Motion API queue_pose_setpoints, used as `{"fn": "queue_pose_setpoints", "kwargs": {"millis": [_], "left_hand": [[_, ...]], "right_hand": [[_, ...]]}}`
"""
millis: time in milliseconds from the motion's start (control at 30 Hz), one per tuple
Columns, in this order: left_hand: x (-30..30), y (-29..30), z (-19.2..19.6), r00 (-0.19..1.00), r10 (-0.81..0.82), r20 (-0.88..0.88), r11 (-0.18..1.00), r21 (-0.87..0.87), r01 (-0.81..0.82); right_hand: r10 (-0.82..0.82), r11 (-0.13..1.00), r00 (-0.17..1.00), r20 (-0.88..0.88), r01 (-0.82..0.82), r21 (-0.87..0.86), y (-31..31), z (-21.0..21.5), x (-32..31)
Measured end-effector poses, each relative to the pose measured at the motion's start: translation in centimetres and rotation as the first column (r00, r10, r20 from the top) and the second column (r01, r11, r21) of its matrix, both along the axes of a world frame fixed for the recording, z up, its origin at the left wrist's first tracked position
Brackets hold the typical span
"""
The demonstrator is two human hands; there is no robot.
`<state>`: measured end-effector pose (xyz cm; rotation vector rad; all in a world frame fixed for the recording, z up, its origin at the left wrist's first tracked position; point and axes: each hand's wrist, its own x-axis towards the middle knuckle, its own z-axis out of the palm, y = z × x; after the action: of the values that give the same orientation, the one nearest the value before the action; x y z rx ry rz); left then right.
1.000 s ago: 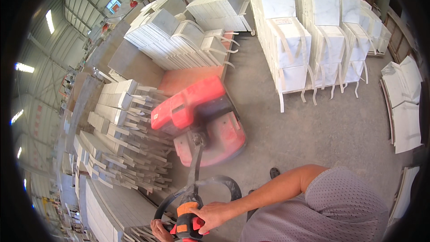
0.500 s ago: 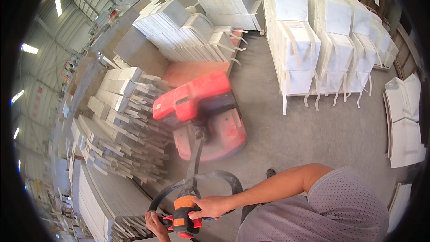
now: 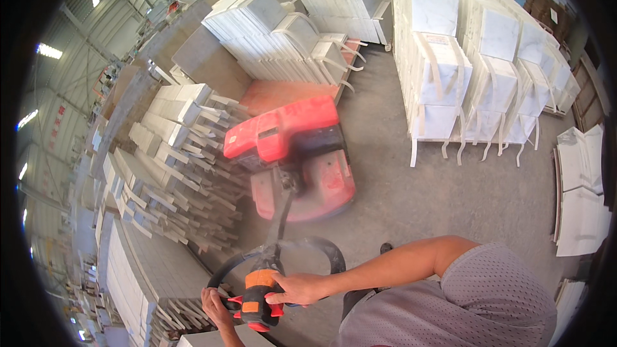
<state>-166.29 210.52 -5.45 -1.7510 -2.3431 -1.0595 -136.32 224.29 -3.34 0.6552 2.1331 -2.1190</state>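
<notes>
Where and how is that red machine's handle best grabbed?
Probably at the orange-and-black control head, coming from the end away from the red body: the shaft reaches out that way, and the black loop leaves space beside it.

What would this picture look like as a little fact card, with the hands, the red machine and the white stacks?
Left hand: gripping the left part of the black loop handle
Right hand: on the orange-and-black control head
Machine: red machine, beyond the handle
Behind machine: reddish board bearing white slabs
Right side: tall white stacks with pale straps
Floor: grey floor
</notes>
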Motion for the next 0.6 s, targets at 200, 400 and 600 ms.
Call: {"fn": "queue_pose_setpoints", "kwargs": {"millis": [200,400,600], "left_hand": [[0.3,1.5,-0.3,1.0,-0.004,0.011,1.0,-0.009,0.004],[0.7,3.5,-1.8,0.998,-0.032,-0.056,0.998,0.052,0.035],[0.9,5.1,-2.5,1.0,0.03,-0.001,1.0,-0.001,-0.03]], "right_hand": [[-0.059,0.997,0.996,-0.067,0.062,0.04,1.4,0.1,0.9],[-0.017,0.942,0.999,-0.043,0.031,0.334,3.2,-0.8,1.7],[-0.034,0.939,0.998,-0.048,0.049,0.341,4.6,-1.0,2.1]]}}
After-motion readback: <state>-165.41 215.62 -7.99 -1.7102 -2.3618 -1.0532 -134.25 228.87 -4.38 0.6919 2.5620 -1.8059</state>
